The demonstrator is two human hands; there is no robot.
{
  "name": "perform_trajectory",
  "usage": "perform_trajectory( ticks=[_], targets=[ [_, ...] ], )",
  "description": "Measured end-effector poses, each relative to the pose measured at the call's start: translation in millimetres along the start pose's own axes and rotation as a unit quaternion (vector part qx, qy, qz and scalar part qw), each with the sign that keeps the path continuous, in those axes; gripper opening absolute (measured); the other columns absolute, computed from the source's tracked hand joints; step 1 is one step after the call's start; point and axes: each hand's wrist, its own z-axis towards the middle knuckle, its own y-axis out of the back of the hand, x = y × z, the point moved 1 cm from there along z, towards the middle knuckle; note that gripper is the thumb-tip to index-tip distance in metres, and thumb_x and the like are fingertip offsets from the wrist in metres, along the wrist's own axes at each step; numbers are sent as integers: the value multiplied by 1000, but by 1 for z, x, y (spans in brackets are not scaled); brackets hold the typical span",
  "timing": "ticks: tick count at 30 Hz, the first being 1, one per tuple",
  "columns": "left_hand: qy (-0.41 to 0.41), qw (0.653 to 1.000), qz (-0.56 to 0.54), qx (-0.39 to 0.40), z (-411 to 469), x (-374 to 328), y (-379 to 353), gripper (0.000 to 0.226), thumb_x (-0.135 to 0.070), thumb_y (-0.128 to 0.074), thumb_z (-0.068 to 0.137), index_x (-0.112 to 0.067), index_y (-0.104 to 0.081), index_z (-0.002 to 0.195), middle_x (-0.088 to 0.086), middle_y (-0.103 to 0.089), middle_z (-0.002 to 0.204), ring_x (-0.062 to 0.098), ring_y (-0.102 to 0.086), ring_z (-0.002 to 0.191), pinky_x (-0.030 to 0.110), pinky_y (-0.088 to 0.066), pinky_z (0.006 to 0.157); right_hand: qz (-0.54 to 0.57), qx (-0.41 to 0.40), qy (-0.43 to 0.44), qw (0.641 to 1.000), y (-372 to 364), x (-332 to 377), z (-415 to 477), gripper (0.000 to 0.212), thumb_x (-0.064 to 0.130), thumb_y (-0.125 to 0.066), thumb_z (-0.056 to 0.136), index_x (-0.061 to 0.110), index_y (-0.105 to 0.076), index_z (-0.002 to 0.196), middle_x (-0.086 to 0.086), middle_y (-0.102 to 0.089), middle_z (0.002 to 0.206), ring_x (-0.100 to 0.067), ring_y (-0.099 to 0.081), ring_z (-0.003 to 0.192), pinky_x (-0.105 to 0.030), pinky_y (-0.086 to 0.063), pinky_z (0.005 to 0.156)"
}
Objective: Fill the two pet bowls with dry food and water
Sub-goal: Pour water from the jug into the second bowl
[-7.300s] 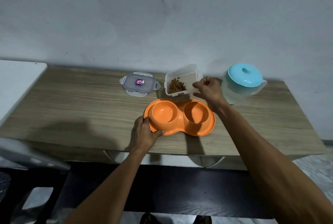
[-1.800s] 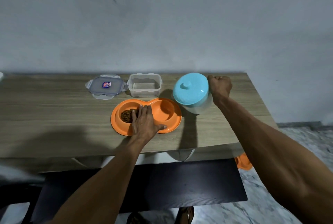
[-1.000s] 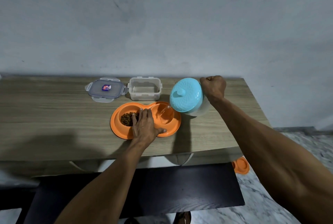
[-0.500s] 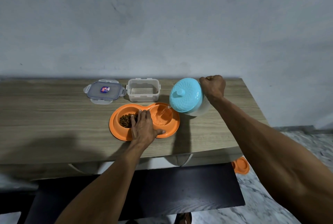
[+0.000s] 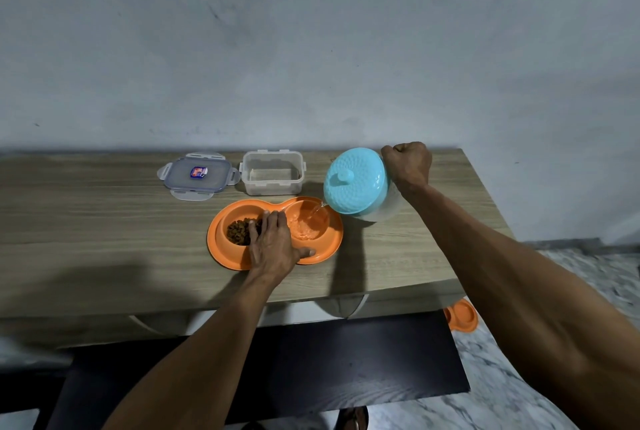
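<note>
The double bowl sits near the desk front; its left well holds kibble, its right well is taking water, so the water step is in hand. Right of it, the right hand, fingers clenched on the handle, tips the jug. The left hand lies flat on the bowl, fingers released. Next, I judge: level the jug before overflow. Behind the bowl: one tub, one lid.

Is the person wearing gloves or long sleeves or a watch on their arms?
No. Both the left hand and the right hand are bare, with no gloves, rings or watch showing. Both forearms are uncovered as far as the picture reaches; no sleeve is visible.
</note>
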Motion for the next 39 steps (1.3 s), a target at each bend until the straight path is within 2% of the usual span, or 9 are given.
perform_trajectory(
  ticks=[13,17,23,32,39],
  targets=[
    [2,1000,-1,2,0,0,0,110,-67,-68,73,-8,-21,153,12,-27,160,28,-12,152,52,-5,121,-6,-3,1,1000,0,-2,2,37,17,-59,74,10,-41,42,-12,-33,53,-21,-32,55,-30,-36,57],
    [1,1000,-1,0,1,0,0,110,-67,-68,73,-8,-21,153,12,-27,160,28,-12,152,52,-5,121,-6,-1,1,1000,1,-3,3,39,15,-60,75,11,-40,42,-8,-32,49,-19,-33,53,-28,-35,56],
    [-1,1000,0,-2,1,0,0,108,-67,-68,73,-9,-22,152,11,-27,159,28,-13,152,53,-6,121,-11,3,-2,1000,0,-3,4,34,18,-60,74,9,-45,45,-12,-35,53,-21,-34,55,-31,-38,57],
    [2,1000,-7,-4,1,0,-1,108,-66,-69,72,-8,-24,152,11,-29,159,28,-13,152,53,-6,121,0,3,3,1000,2,-1,4,39,16,-59,73,12,-38,41,-8,-31,49,-21,-33,55,-31,-35,57],
    [1,1000,-5,-2,1,1,-1,108,-67,-68,72,-9,-23,152,11,-29,159,29,-14,152,53,-5,121,0,8,0,1000,1,-1,5,35,18,-59,72,10,-43,43,-11,-35,50,-22,-35,54,-31,-39,58]
  ],
)
